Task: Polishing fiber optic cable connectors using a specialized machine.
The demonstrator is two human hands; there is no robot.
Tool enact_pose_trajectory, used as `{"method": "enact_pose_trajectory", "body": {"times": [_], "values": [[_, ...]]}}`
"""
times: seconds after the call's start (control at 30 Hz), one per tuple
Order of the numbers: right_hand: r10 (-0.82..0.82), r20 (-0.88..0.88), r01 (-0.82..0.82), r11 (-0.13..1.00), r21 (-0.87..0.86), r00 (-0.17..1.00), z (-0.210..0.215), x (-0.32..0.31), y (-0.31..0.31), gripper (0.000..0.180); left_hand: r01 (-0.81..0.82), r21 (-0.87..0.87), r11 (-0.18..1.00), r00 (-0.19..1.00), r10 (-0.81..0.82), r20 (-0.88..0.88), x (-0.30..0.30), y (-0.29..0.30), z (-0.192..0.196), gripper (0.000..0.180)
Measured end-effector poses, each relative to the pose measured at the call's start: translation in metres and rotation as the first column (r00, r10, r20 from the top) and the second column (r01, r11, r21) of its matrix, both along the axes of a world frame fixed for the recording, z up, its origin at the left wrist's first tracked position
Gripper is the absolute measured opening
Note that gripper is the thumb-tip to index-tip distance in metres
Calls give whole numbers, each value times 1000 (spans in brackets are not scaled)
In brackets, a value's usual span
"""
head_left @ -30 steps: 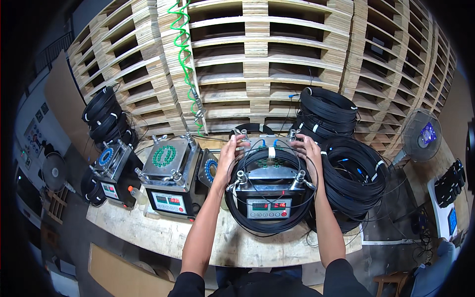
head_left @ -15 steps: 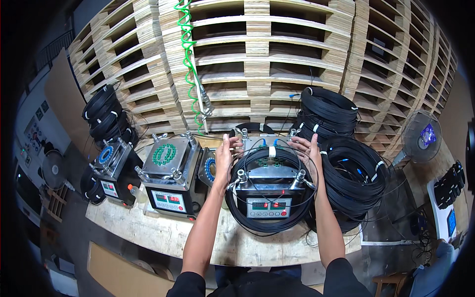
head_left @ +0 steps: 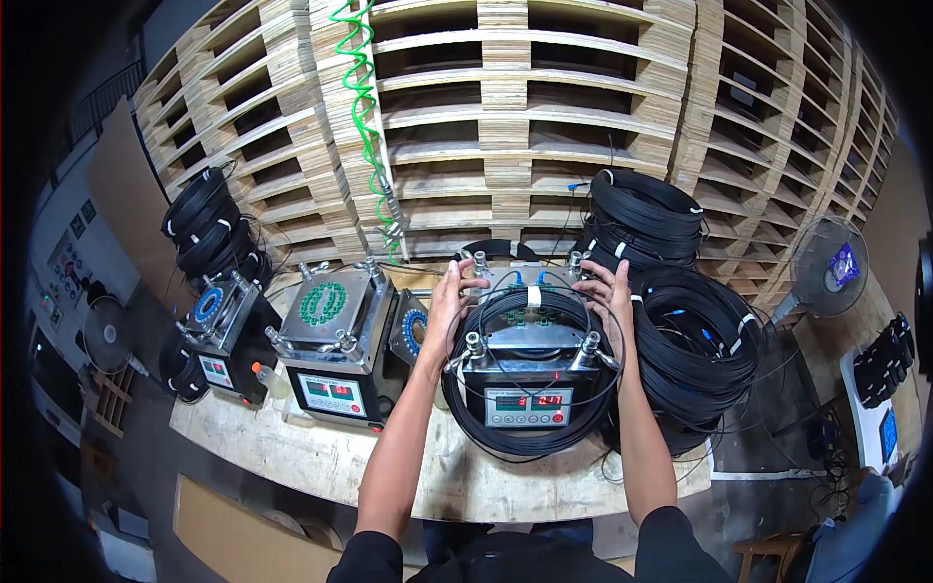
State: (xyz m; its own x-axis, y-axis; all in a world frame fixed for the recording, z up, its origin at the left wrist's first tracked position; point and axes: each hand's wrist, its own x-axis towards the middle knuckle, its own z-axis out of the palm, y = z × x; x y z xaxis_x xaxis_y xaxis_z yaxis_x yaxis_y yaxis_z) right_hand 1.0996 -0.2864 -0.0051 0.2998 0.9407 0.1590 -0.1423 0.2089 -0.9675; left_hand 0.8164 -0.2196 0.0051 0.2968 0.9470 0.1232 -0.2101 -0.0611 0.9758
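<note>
Machine: the steel-topped machine [head_left: 530, 366] stands on the wooden table [head_left: 321, 462], between the two forearms, its display panel [head_left: 527, 409] lit.
Cable: a black coil [head_left: 535, 449] loops around the machine's front, upper arc across its top, lower arc below the panel; a white band [head_left: 534, 297] wraps the upper arc.
Connectors: blue connectors [head_left: 541, 279] sit just behind that band.
Left hand: the left hand [head_left: 453, 303] is partly open, fingers bent near the rear-left post [head_left: 480, 262]; contact cannot be told.
Right hand: the right hand [head_left: 612, 297] is spread, fingers near the rear-right post [head_left: 574, 262]; contact is unclear too.
Neighbours: a green-ringed machine [head_left: 322, 304] at left, stacked cable coils [head_left: 692, 374] at right.
Behind: wooden pallets [head_left: 505, 146].
</note>
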Motion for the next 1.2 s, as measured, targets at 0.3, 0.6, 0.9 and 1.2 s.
{"method": "enact_pose_trajectory", "body": {"times": [0.3,0.6,0.9,1.2], "values": [[99,-117,-92,994,61,988,-4,-3,4,87,-147,-46,988,981,151,118,1,2,-8,66],[-56,26,54,996,72,998,-8,10,4,81,-67,5,998,998,67,9,8,-10,9,65],[26,-20,-25,999,34,999,1,-2,-2,78,-175,-24,984,983,176,53,3,4,-12,66],[-70,-28,73,992,107,997,-3,-1,-1,72,-59,-5,998,998,59,21,3,-6,3,68]]}}
